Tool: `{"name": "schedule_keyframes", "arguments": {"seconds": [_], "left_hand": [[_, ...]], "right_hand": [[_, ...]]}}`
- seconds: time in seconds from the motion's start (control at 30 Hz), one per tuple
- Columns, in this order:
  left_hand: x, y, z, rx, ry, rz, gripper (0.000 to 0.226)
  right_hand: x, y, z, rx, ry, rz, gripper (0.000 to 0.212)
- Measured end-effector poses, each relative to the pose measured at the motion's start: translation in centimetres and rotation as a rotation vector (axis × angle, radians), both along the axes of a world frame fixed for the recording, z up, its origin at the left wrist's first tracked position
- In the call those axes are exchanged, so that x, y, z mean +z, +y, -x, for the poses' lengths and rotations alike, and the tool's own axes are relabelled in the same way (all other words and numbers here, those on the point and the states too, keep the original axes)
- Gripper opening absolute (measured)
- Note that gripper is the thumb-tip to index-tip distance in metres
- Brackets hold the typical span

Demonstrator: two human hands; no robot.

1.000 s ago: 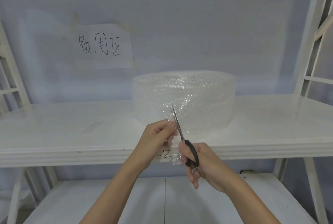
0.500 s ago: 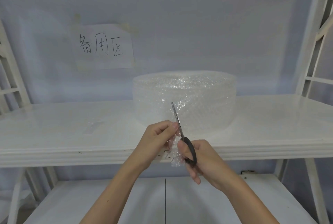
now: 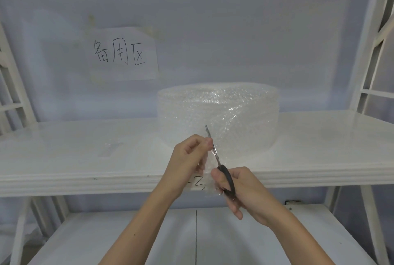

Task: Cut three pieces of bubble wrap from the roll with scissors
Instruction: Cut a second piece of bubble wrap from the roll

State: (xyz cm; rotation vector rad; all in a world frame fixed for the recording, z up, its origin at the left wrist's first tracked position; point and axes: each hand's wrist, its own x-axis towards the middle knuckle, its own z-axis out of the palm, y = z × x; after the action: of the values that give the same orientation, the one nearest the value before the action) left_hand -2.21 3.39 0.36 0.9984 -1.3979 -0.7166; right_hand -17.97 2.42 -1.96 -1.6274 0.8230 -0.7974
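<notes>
A wide roll of clear bubble wrap (image 3: 223,113) stands on the white shelf (image 3: 64,158). A loose flap of the wrap (image 3: 210,166) hangs from it over the shelf's front edge. My left hand (image 3: 187,162) pinches that flap at its left side. My right hand (image 3: 236,188) grips the black handles of the scissors (image 3: 215,156). Their blades point up and away, closed or nearly closed, running through the flap just right of my left fingertips.
A small clear piece of wrap (image 3: 110,148) lies on the shelf to the left. A paper sign with handwritten characters (image 3: 121,54) hangs on the back wall. A lower white shelf (image 3: 191,239) lies beneath my arms. White frame posts stand at both sides.
The scissors have advanced upward through the flap and the blades have come together. Both hands stayed almost in place, the right one shifting slightly up.
</notes>
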Motion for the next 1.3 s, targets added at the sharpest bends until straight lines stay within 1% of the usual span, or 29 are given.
{"name": "schedule_keyframes", "arguments": {"seconds": [0.17, 0.27, 0.53, 0.67, 0.73, 1.1, 1.3], "left_hand": [[0.5, 0.1, 0.3, -0.005, 0.015, 0.009, 0.043], [0.6, 0.0, 0.5, 0.039, 0.019, -0.006, 0.030], [0.3, 0.1, 0.4, 0.037, 0.013, -0.004, 0.031], [0.1, 0.1, 0.2, 0.030, 0.012, 0.001, 0.038], [0.0, 0.0, 0.2, 0.026, 0.006, 0.000, 0.038], [-0.3, -0.1, 0.0, 0.014, 0.029, 0.018, 0.035], [-0.5, -0.1, -0.2, 0.006, 0.015, 0.039, 0.036]], "right_hand": [[0.4, 0.4, -0.1, -0.010, 0.026, 0.006, 0.055], [0.5, 0.5, -0.3, -0.021, 0.042, 0.013, 0.054], [-0.2, 0.5, 0.0, 0.009, -0.016, -0.041, 0.055], [-0.3, 0.5, 0.0, 0.060, -0.067, -0.064, 0.060], [0.0, 0.4, -0.2, 0.066, -0.064, -0.053, 0.064], [1.1, 0.0, -1.2, 0.054, -0.077, -0.014, 0.057], [1.0, -0.4, -1.4, 0.051, -0.117, 0.009, 0.059]]}}
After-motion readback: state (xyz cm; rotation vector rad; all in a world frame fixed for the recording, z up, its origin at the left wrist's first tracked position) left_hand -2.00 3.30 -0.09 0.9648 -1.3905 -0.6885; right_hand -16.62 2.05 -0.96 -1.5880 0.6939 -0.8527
